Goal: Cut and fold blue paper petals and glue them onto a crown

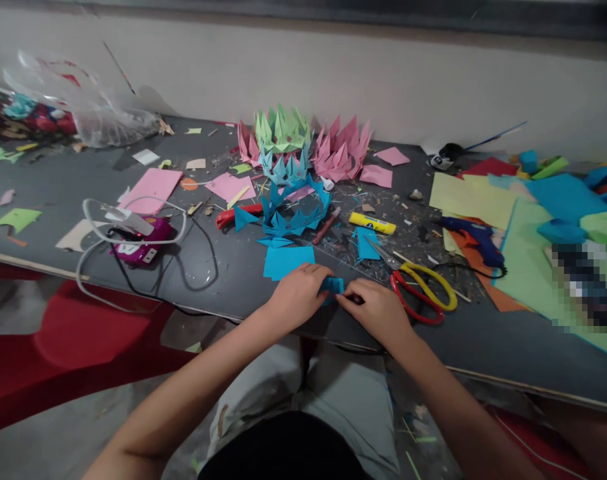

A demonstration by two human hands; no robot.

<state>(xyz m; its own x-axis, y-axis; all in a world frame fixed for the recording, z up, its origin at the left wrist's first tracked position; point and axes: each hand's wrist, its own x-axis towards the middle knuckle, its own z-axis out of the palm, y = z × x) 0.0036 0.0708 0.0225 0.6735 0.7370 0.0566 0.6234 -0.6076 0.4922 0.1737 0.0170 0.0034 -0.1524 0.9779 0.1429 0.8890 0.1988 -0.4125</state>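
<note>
Near the table's front edge, my left hand (303, 293) is closed on a small piece of blue paper (336, 285), which looks folded. My right hand (376, 305) is at the paper's right edge, with thumb and fingers pinched together; the fingertips partly hide what lies between them. Just beyond my left hand lie flat blue paper squares (289, 260). Behind these sits a blue folded-paper crown (296, 217) with pointed tips. Red-and-yellow-handled scissors (423, 293) rest right beside my right hand, their blades toward a small blue paper piece (367, 244).
Finished-looking pink (342, 153), green (282, 130) and light blue paper crowns (286, 165) stand at the back. A yellow glue stick (372, 223), a blue glue gun (476, 241) and coloured sheets (543, 267) lie rightward. A purple power adapter (142, 243) with cables is leftward.
</note>
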